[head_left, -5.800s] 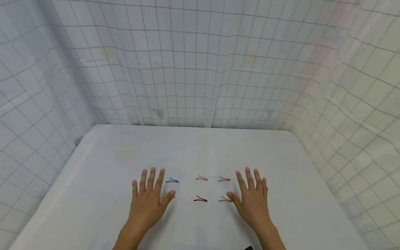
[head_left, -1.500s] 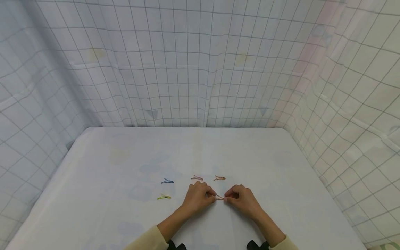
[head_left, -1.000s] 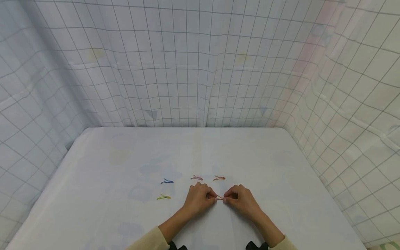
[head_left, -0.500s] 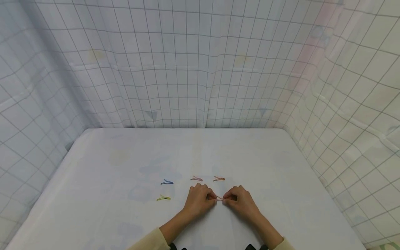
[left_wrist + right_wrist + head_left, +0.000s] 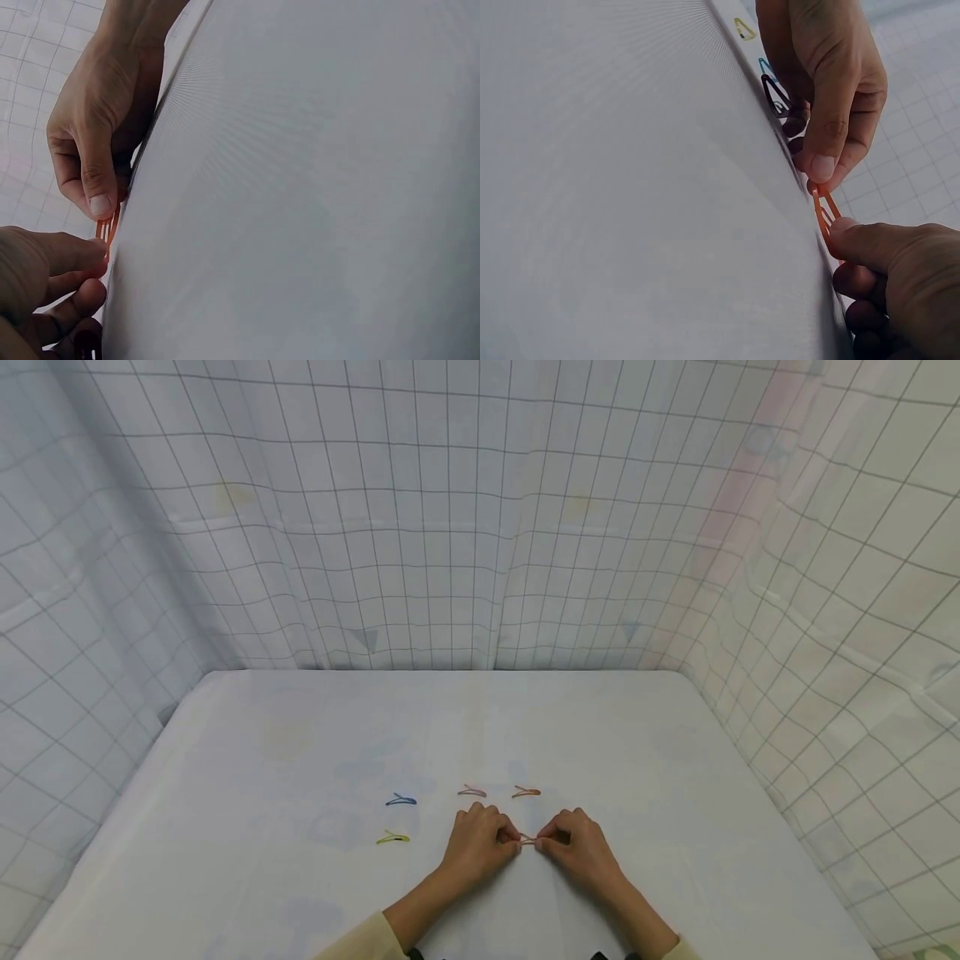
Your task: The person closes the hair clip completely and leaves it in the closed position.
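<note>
Both hands meet over one orange snap hair clip (image 5: pixel 528 840) near the front middle of the white table. Its two arms are spread apart. My left hand (image 5: pixel 476 843) pinches the clip's left end between thumb and finger, while my right hand (image 5: pixel 581 845) pinches the right end. Close up in the right wrist view, the orange hair clip (image 5: pixel 826 214) spans the gap between the two thumbs. A dark hair clip (image 5: pixel 771 94) lies beside my left hand's fingers there; in the head view that hand hides it.
Behind the hands lie a pink hair clip (image 5: pixel 472 791) and another orange hair clip (image 5: pixel 527 792). To the left are a blue hair clip (image 5: pixel 401 799) and a yellow one (image 5: pixel 393 837). A checked curtain (image 5: pixel 450 527) surrounds the white table (image 5: pixel 262 793) at back and sides.
Both hands earlier lay spread flat, apart from each other; they have since come together and taken hold of the orange clip. Over the last second and a half they have barely moved.
</note>
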Demonstrator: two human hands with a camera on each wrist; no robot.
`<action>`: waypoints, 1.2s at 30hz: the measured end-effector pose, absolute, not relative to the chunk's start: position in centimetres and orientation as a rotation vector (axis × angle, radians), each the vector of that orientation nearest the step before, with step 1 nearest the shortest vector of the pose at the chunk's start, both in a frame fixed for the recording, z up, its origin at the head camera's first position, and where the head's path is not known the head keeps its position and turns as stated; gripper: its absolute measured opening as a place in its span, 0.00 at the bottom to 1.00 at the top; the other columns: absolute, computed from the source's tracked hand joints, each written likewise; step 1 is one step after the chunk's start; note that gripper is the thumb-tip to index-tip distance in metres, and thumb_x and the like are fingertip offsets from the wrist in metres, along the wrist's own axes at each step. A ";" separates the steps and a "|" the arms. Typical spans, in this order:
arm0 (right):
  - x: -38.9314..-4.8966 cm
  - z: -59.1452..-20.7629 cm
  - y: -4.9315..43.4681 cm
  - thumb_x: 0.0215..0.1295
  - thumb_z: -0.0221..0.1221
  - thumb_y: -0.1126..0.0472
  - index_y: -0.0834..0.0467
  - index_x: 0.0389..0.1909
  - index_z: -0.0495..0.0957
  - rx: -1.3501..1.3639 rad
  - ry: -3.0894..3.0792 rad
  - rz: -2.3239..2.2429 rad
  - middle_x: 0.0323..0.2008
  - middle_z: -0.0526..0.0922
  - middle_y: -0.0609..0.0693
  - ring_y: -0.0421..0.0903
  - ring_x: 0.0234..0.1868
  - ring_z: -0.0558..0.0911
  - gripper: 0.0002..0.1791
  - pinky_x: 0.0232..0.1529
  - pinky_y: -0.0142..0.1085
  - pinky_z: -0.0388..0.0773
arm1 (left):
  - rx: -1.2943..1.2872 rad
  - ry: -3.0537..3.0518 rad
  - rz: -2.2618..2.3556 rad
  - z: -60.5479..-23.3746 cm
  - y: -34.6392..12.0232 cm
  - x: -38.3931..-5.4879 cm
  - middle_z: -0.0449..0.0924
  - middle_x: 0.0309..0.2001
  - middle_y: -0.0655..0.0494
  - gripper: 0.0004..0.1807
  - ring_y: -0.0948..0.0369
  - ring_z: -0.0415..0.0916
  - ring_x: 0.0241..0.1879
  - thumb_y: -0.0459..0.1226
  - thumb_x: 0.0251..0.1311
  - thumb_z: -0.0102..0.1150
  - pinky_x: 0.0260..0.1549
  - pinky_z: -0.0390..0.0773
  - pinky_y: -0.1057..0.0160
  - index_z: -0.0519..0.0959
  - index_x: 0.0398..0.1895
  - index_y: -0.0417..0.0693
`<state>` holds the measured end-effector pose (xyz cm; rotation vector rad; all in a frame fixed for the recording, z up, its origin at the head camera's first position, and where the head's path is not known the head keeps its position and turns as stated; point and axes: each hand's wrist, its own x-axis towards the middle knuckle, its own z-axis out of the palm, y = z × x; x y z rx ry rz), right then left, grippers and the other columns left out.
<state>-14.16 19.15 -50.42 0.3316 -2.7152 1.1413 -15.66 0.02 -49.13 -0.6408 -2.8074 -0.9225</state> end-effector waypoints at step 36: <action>-13.8 -44.3 17.9 0.50 0.69 0.65 0.49 0.29 0.81 0.371 -2.384 1.167 0.24 0.79 0.36 0.32 0.31 0.72 0.09 0.34 0.34 0.74 | -0.480 -2.498 -1.219 -43.2 -0.3 -14.6 0.77 0.24 0.67 0.02 0.68 0.67 0.30 0.39 0.50 0.69 0.36 0.65 0.67 0.84 0.24 0.56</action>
